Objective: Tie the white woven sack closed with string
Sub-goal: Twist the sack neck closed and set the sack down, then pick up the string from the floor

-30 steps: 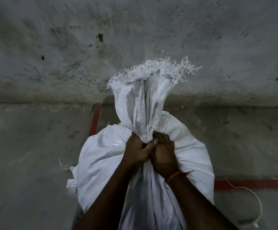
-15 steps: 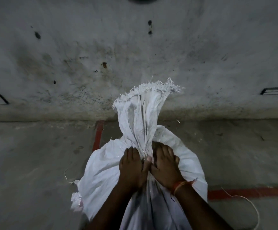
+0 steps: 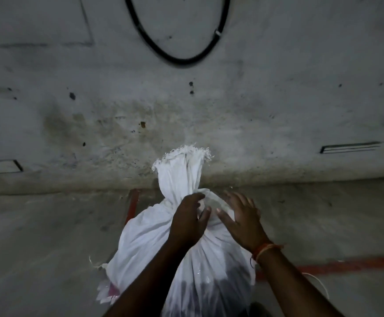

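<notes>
A full white woven sack point(image 3: 145, 243) stands upright on the concrete floor in front of me. Its gathered neck point(image 3: 181, 177) rises above the body, with a frayed top edge. My left hand point(image 3: 187, 220) curls round the base of that neck and grips it. My right hand point(image 3: 241, 220) hovers just right of the neck with its fingers spread and holds nothing. A thin white string point(image 3: 319, 284) lies loose on the floor at the lower right, apart from the sack. No string is visible around the neck.
A stained concrete wall point(image 3: 209, 110) rises right behind the sack, with a black cable loop point(image 3: 177, 60) hanging on it. Red painted lines point(image 3: 346, 265) cross the floor at the right and behind the sack at the left.
Both hands were clasped round the sack's neck. Now my right hand has let go and drawn away to the right with fingers spread. The camera has tilted up, showing more wall.
</notes>
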`<state>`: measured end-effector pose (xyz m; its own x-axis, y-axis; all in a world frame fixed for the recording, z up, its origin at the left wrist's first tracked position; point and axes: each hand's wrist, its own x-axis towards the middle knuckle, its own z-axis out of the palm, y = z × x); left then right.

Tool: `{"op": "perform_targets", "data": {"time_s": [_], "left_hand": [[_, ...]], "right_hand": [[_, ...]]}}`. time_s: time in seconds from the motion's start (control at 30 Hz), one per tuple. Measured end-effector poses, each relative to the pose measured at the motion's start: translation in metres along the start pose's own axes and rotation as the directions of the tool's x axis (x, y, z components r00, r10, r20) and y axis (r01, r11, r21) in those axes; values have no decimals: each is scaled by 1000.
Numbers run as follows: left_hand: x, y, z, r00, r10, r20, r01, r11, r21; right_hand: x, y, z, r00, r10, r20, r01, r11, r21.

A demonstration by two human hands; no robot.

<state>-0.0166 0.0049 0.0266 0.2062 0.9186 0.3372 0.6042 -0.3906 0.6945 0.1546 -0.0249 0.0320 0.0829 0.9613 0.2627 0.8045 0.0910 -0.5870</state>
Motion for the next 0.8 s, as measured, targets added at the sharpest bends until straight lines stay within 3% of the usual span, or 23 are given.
{"op": "perform_targets", "data": {"time_s": [0.23,0.43,0.67,0.8], "left_hand": [[13,46,101,976,51,213,-14,985,-173],[19,66,241,896,90,435,19,971,-240],[3,16,409,772,-57,633,234,952,-199],[-17,-15,471,710,-76,700,270,947,-172]], "right_hand": [[-36,92,-47,983,168,-70,-169,986,-2],[-76,223,-58,914,390,-109,-388,921,37],[-129,383,-8,770,635,-61,-636,772,-7],[-157,445,43,650,760,31,-759,650,-33]]}}
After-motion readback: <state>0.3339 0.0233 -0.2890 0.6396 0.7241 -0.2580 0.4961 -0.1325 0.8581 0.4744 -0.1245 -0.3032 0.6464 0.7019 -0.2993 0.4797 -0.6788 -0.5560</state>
